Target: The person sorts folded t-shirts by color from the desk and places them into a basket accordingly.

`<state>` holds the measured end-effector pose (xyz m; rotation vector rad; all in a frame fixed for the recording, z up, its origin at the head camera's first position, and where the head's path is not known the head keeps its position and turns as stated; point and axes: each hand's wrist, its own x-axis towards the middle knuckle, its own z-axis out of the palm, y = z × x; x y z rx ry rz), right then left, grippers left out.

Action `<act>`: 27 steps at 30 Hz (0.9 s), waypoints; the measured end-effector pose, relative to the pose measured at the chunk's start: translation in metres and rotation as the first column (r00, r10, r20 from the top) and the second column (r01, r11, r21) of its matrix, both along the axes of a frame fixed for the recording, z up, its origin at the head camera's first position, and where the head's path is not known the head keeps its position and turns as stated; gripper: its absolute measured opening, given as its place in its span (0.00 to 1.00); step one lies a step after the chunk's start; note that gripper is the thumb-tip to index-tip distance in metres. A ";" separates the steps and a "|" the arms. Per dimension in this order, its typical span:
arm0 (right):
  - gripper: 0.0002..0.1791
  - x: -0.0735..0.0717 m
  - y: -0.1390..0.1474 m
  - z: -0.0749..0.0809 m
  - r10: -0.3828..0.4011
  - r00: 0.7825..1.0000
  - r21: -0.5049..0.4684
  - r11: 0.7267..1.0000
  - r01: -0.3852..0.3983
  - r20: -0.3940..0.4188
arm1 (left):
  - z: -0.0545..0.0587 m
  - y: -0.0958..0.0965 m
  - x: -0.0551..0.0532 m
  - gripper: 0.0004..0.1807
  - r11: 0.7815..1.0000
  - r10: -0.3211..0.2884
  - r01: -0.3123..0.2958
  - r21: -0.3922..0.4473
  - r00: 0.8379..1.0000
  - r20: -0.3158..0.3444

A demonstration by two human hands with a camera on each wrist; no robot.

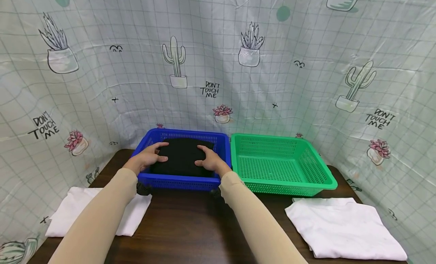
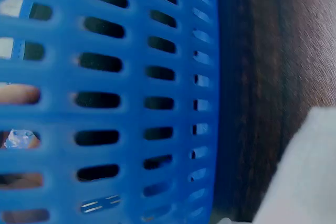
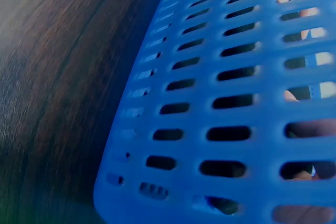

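A folded black cloth lies inside the blue basket. On the cloth's left side rests my left hand, thumb and forefinger extended apart over it. My right hand touches the right side in a similar way. The other fingers of both hands are mostly hidden. In the left wrist view the slotted basket wall fills much of the picture, with bits of a finger showing through. The right wrist view has the basket wall too, and dark cloth shows behind its slots.
Right of the blue basket stands a green basket with nothing seen inside. White folded cloths lie at the left and right of the brown table. A patterned curtain hangs behind and at both sides.
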<state>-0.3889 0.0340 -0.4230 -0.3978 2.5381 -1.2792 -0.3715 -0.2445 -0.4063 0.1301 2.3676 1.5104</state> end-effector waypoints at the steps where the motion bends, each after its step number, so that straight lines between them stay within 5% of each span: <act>1: 0.40 0.000 0.000 0.000 0.000 1.000 0.019 1.000 0.001 -0.003 | 0.000 0.000 0.001 0.42 1.000 -0.008 0.008 -0.017 1.000 -0.003; 27: 0.40 0.003 -0.001 0.002 -0.020 0.999 0.251 0.968 0.007 0.051 | -0.001 0.001 0.001 0.41 0.968 -0.101 0.089 -0.233 0.994 -0.041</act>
